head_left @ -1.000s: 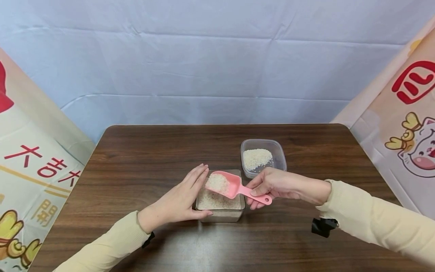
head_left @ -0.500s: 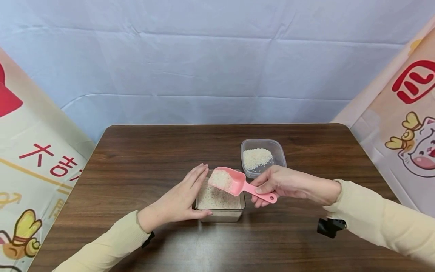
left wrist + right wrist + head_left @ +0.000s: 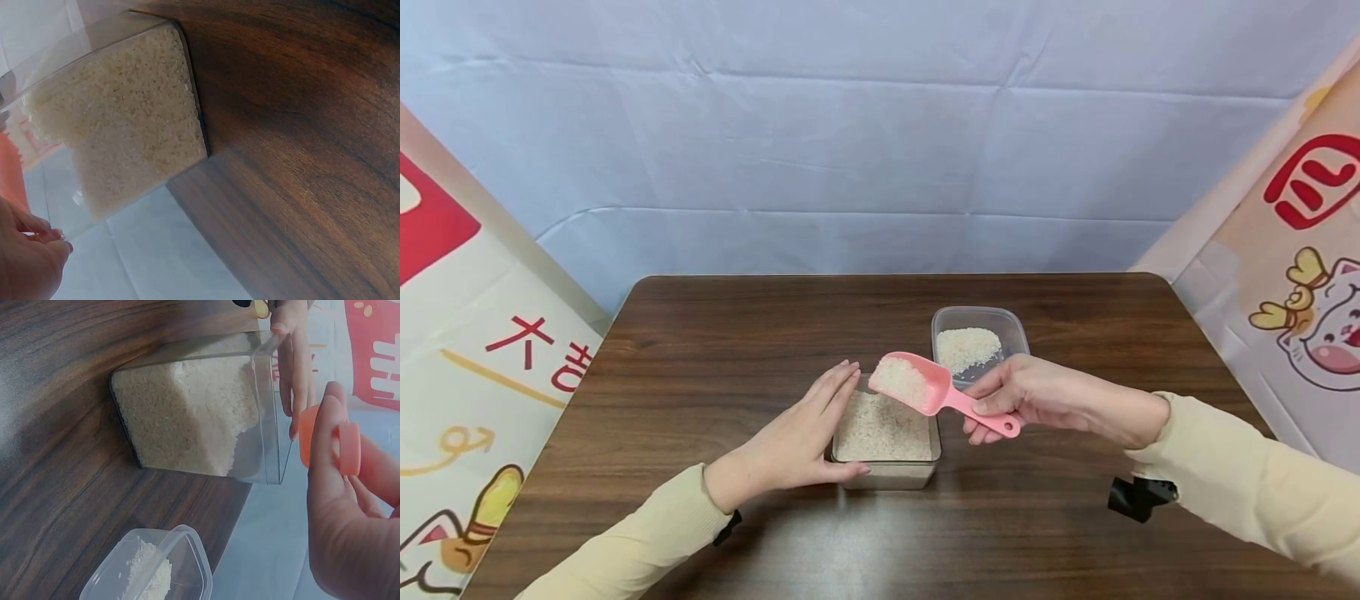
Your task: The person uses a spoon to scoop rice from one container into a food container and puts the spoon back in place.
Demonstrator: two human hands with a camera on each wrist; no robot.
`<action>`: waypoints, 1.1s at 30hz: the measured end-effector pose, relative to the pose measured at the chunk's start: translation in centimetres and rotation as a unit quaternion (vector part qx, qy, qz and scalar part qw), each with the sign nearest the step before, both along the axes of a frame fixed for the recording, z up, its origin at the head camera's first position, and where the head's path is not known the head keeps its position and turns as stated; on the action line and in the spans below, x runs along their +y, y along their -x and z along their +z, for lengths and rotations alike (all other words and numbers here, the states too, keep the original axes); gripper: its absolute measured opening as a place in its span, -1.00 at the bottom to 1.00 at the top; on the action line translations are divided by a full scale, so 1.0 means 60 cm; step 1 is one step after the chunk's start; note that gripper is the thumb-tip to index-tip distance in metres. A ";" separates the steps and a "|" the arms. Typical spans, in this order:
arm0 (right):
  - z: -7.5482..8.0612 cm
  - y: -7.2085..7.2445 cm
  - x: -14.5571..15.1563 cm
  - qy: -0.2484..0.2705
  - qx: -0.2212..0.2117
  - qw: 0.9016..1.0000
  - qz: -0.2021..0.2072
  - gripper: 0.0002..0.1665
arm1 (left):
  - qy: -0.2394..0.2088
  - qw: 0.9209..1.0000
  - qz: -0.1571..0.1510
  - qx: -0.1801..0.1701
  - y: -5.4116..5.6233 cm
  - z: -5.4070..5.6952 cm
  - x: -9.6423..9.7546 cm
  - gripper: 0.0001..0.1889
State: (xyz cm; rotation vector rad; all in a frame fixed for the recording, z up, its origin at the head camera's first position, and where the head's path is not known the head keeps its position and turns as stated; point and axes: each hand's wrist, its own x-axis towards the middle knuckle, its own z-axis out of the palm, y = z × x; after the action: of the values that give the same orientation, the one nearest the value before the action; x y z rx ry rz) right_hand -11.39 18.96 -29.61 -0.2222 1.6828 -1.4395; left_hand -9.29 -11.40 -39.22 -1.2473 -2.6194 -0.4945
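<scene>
My right hand (image 3: 1026,396) grips the handle of a pink scoop (image 3: 942,389), thumb on top. White rice (image 3: 901,382) lies in the scoop's bowl, which is held over the far right part of a clear rectangular container (image 3: 887,475). Through the container's wall, the left wrist view shows plenty of rice (image 3: 134,119) inside. My left hand (image 3: 797,437) rests against the container's left side with fingers extended, its thumb along the near rim. Behind and to the right stands a smaller clear tub (image 3: 1018,337) with a little rice in it, partly covered by my right hand.
The containers stand on a dark wooden table (image 3: 737,333). A pale blue cloth (image 3: 880,167) hangs behind it. Printed cloths with red characters hang at the left (image 3: 490,350) and right (image 3: 1300,292). Each wrist carries a black strap-on device (image 3: 1138,498).
The right hand has lifted the rice-filled scoop and moved it right and away, toward the smaller tub. The left hand and both containers have stayed put. The left printed cloth has shifted.
</scene>
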 end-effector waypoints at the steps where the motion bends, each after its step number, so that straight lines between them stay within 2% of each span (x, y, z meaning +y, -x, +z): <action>1: 0.001 0.001 0.001 0.002 0.001 1.000 0.000 -0.57 | 0.001 1.000 0.000 0.000 0.000 0.000 0.000 0.06; 8: 0.005 0.006 0.009 0.015 0.001 1.000 -0.005 -0.61 | 0.002 1.000 0.004 -0.005 0.001 -0.003 0.000 0.06; 14: 0.005 0.010 0.014 0.015 -0.001 1.000 -0.024 -0.56 | 0.000 1.000 0.003 -0.006 0.002 -0.005 -0.001 0.07; 33: 0.009 0.020 0.032 0.020 -0.003 0.998 -0.059 -0.53 | -0.018 1.000 -0.015 0.020 0.006 -0.011 -0.001 0.05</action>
State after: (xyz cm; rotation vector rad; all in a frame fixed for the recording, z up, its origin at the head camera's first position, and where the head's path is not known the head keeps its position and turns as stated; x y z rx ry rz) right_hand -12.60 20.89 -29.07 -0.1412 1.6871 -1.5609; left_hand -9.63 -11.46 -39.88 -1.2748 -2.5507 -0.5151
